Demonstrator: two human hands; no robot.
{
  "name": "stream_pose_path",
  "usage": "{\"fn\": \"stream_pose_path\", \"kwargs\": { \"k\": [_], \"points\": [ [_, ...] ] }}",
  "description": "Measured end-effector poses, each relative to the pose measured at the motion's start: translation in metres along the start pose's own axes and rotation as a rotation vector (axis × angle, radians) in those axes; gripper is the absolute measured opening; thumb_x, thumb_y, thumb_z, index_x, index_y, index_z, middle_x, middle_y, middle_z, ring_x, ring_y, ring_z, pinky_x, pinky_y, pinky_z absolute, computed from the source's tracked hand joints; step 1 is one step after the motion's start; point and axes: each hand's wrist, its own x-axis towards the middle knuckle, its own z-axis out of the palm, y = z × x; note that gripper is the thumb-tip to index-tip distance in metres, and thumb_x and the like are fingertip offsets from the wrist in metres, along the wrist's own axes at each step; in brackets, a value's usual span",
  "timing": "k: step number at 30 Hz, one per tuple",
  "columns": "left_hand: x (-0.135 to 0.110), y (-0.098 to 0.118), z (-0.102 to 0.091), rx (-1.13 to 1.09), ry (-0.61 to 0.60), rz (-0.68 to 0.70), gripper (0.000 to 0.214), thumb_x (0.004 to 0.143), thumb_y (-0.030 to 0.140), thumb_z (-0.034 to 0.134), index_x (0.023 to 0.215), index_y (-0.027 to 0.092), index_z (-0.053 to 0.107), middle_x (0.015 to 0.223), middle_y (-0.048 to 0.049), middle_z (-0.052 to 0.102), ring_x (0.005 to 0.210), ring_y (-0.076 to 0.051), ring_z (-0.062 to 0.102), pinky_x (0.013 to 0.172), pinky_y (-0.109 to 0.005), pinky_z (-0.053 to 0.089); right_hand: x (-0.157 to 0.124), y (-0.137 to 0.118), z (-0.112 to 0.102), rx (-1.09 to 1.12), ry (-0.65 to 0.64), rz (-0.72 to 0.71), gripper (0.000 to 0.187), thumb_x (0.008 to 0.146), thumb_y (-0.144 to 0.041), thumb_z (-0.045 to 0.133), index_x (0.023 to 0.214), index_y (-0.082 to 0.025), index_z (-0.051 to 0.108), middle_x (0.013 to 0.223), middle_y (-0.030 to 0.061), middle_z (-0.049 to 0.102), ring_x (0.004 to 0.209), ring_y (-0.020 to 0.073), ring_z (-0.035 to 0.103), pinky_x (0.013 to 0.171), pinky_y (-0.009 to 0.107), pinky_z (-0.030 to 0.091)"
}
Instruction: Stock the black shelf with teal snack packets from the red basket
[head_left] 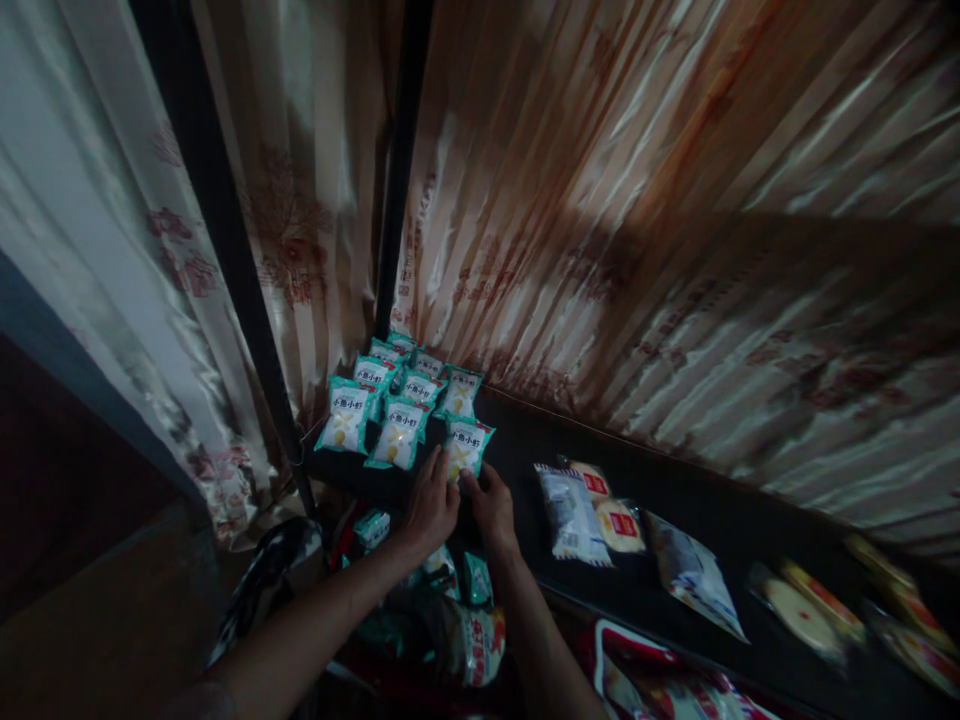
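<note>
Both my hands are at a teal-and-white snack bag (466, 441) near the front edge of a black shelf (510, 420). My left hand (433, 505) grips the bag's lower left side with fingers close together. On its lower right side, my right hand (491, 505) pinches it between thumb and fingers. The bag leans upright, its printed front facing me. To its left and behind stand several matching bags, such as one snack bag (346, 417) at the left end and another snack bag (400, 432) beside mine. My hands cover the bag's bottom edge.
Below the shelf, an open container holds more teal bags (478, 578) and a larger packet (480, 640). Further right on the shelf lie a white-and-blue packet (574, 512), round wrapped pastries (621, 525) and other packets. Black posts (401, 170) and a patterned curtain (525, 250) stand behind.
</note>
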Motion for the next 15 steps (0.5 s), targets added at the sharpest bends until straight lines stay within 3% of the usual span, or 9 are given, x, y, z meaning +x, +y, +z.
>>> {"fn": "stream_pose_path", "kwargs": {
  "k": [15],
  "points": [
    [0.039,0.001,0.008,0.01,0.033,-0.077,0.051,0.088,0.023,0.038,0.138,0.011,0.037,0.148,-0.0154,0.035,0.139,-0.024,0.03,0.114,-0.042,0.028,0.032,-0.005,0.013,-0.016,0.057,-0.052,0.048,0.074,-0.047,0.057,0.113,-0.02,0.066,0.1,0.0088,0.072,0.091,0.0245,0.066,0.081,0.034,0.049]
  ]
}}
